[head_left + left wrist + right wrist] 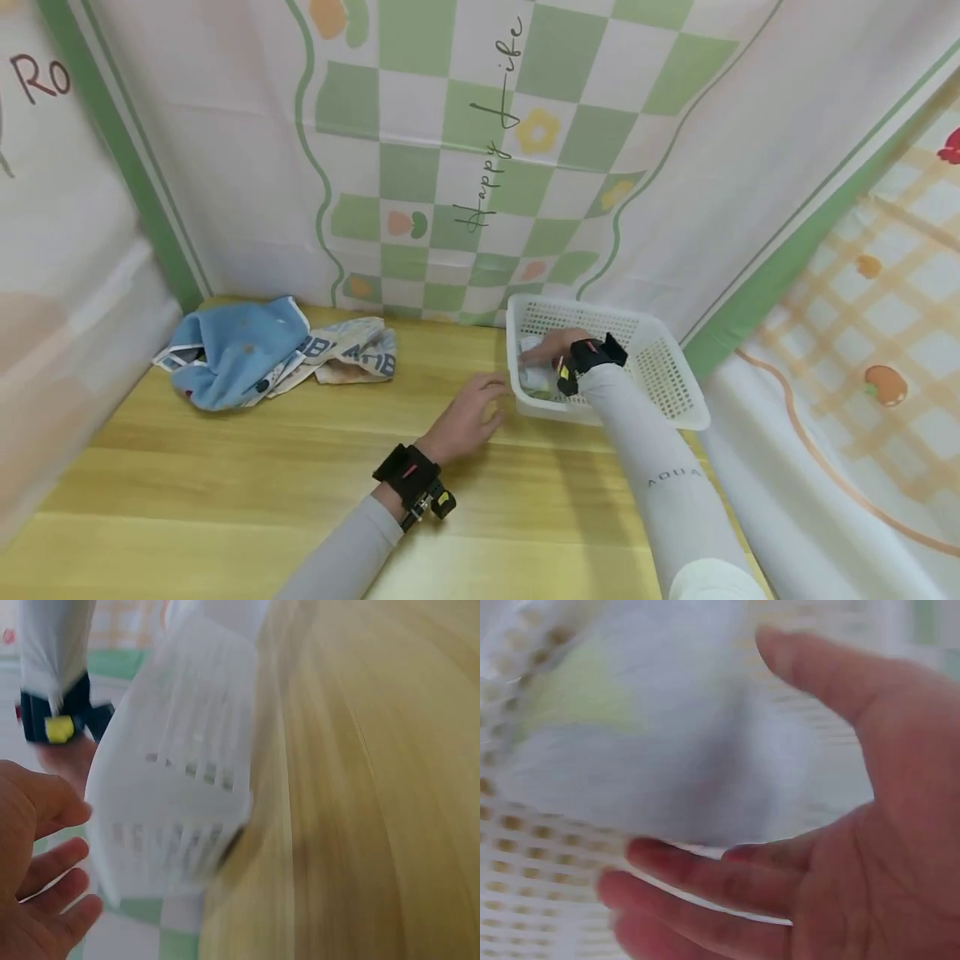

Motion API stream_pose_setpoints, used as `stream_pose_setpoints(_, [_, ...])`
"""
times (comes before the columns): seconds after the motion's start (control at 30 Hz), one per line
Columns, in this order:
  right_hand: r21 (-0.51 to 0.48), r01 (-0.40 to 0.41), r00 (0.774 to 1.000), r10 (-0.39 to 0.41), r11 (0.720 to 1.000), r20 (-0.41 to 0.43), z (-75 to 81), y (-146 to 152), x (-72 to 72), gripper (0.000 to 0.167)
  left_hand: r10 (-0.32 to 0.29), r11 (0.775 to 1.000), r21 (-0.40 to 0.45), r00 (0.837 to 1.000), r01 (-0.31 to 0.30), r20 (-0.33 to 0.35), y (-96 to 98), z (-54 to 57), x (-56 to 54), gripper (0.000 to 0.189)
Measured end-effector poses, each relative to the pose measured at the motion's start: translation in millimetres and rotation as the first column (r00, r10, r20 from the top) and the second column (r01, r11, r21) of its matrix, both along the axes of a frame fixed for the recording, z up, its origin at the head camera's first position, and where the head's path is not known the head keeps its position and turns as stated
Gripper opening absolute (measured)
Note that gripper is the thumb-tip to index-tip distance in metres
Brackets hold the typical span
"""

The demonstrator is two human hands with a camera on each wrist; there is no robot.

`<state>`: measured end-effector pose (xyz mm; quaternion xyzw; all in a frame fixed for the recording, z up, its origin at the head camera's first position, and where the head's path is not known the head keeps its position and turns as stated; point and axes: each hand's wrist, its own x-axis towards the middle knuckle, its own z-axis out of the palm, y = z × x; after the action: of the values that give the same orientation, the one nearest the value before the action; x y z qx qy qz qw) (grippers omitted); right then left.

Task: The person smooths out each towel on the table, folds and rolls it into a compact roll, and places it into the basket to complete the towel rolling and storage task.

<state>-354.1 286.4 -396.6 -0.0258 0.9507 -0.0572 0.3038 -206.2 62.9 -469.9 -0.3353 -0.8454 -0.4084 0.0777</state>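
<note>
A white plastic basket (663,379) with slotted walls stands at the right of the wooden table. Inside its left end, my right hand (558,342) reaches down over a white, soft-looking bundle (615,772) with a pale yellow-green patch. In the right wrist view, the thumb is spread wide from the fingers (712,881), which lie along the bundle's lower edge. Blur hides what kind of thing the bundle is. My left hand (461,423) is just outside the basket's left front corner, its fingers loosely bent and holding nothing.
A blue cloth (243,350) lies crumpled at the table's back left, beside a pale lettered cloth (352,350). Patterned curtains (480,167) hang behind the table and on both sides, close to the basket's right end.
</note>
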Motion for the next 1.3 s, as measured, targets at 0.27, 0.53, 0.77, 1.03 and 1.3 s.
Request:
stream_pose_setpoints(0.27, [-0.189,-0.223,0.870,0.108,0.956,-0.481,55.6,-57.6,21.6,0.040,0.078,0.991,0.102,0.993,-0.088,0.091,-47.0,-5.3,9.7,0.031])
stream_pose_setpoints(0.53, [-0.210,-0.400,0.811,0.238,0.892,-0.535,36.7,-149.3,32.5,0.046,0.164,0.962,0.191,0.974,-0.193,0.158,-93.1,-9.4,22.7,0.028])
stream_pose_setpoints(0.77, [-0.347,-0.481,0.823,0.278,0.805,-0.495,-26.8,-215.3,46.4,0.058,0.253,0.942,0.185,0.956,-0.279,0.149,-124.6,-16.7,33.3,0.028])
stream_pose_setpoints(1.03, [-0.134,-0.566,0.704,0.393,0.814,-0.592,-89.1,-248.8,76.7,0.046,0.314,0.927,0.143,0.927,-0.346,0.205,-144.0,-23.4,43.9,0.015])
stream_pose_setpoints(1.3, [0.029,-0.584,0.536,0.412,0.811,-0.737,-106.2,-257.3,100.7,0.013,0.418,0.899,0.096,0.903,-0.427,0.103,-167.2,-28.1,49.2,0.030])
